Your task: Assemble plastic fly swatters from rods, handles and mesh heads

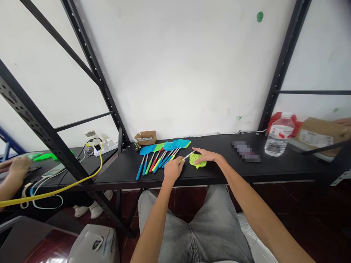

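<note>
My left hand [173, 169] is closed around the yellow-green grip of a thin metal fly swatter handle [189, 155], its rod pointing up and right. My right hand [206, 155] is at a yellow-green perforated fly swatter head [197, 164] just above the table's front edge, thumb over the mesh and a fingertip near the rod's end. Whether rod and head are joined I cannot tell. Left of my hands lies a slanted row of several fly swatters [157, 160], with blue, green, red and yellow grips and mostly blue heads at the back.
The black table [219, 171] runs along a white wall between black metal posts. A small open cardboard box [146, 137] stands at the back left. On the right are a blurred dark object [246, 151], a water bottle [279, 135] and a parcel [315, 135]. A yellow cable [93, 174] and another person's hands [19, 168] are at left.
</note>
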Motion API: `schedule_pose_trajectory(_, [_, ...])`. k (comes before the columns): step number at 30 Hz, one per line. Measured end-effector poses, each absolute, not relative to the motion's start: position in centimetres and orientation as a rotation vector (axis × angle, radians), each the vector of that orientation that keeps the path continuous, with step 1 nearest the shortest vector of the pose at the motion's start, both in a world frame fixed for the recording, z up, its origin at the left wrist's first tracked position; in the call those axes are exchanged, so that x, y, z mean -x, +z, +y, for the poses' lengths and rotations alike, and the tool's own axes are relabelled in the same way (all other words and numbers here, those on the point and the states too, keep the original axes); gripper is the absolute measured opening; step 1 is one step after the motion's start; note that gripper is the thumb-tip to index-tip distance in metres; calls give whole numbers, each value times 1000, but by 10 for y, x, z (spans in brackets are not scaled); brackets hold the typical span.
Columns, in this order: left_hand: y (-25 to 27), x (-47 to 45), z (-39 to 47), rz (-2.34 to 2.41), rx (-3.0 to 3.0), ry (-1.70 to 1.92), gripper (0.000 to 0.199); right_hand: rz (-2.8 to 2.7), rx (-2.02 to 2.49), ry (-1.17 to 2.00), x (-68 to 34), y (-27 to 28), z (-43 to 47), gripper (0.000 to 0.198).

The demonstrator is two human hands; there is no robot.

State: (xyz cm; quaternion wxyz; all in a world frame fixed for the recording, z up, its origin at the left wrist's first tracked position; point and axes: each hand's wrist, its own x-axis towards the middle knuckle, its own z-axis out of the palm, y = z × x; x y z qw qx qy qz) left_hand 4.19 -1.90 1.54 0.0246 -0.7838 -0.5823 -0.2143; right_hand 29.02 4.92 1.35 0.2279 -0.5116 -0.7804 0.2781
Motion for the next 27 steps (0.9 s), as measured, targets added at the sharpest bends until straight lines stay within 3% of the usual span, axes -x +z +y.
schedule_pose_trajectory(5, [14,-41,-18,-1780,2437,-669,38,-2204,1427,713,-289,8,54,111])
schedule_pose_trajectory(13, [13,-40,-17,-1764,2428,-665,37,-1863,1714,252,-263,-2,44,72])
schedule_pose_trajectory(21, [11,-40,-15,-1747,2435,-697,38,-1864,1871,58,-255,2,35,96])
schedule_pose_trajectory(27, [10,-40,-15,-1741,2426,-698,38,-1803,1892,43,-255,3,33,86])
